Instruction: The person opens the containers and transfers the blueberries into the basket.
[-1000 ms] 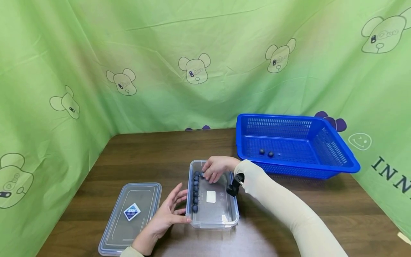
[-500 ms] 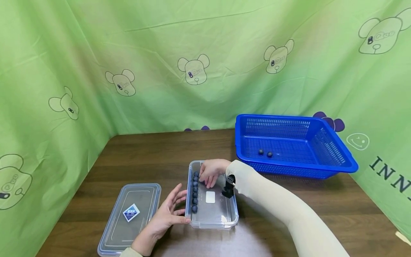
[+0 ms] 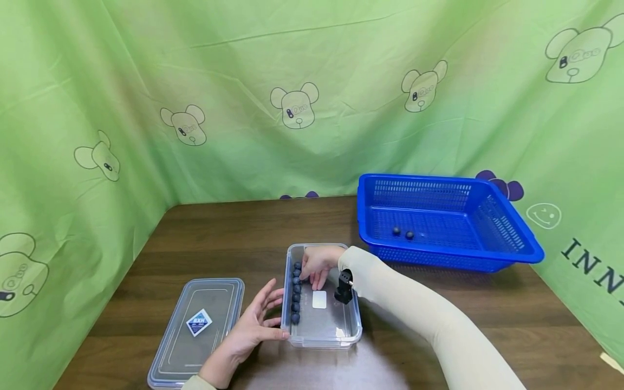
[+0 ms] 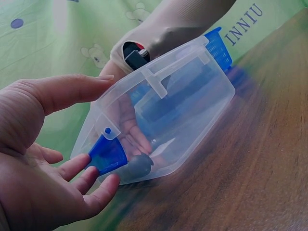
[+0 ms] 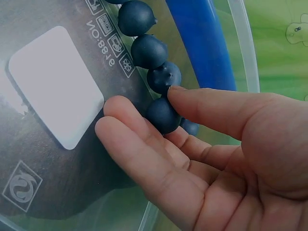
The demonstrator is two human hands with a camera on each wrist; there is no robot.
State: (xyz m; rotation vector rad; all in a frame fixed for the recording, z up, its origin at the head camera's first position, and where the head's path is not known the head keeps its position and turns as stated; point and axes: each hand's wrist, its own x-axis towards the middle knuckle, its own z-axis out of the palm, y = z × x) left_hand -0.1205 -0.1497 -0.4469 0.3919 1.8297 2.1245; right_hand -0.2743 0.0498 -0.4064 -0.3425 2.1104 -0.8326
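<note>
A clear plastic box stands on the table with several dark blueberries in a row along its left wall. My right hand reaches inside, near the far end of that row. In the right wrist view its thumb and fingers pinch a blueberry beside the others. My left hand is at the box's left side, thumb at the near corner. Seen from the left wrist, its relaxed fingers touch the blue clip on the wall.
To the left lies a clear lid with a blue-edged rim and a diamond label. A blue basket with two blueberries sits at the back right. A green printed curtain hangs around the wooden table.
My right hand has moved left and a little nearer inside the box, bringing its blueberry to the row. My left hand has stayed at the box's side.
</note>
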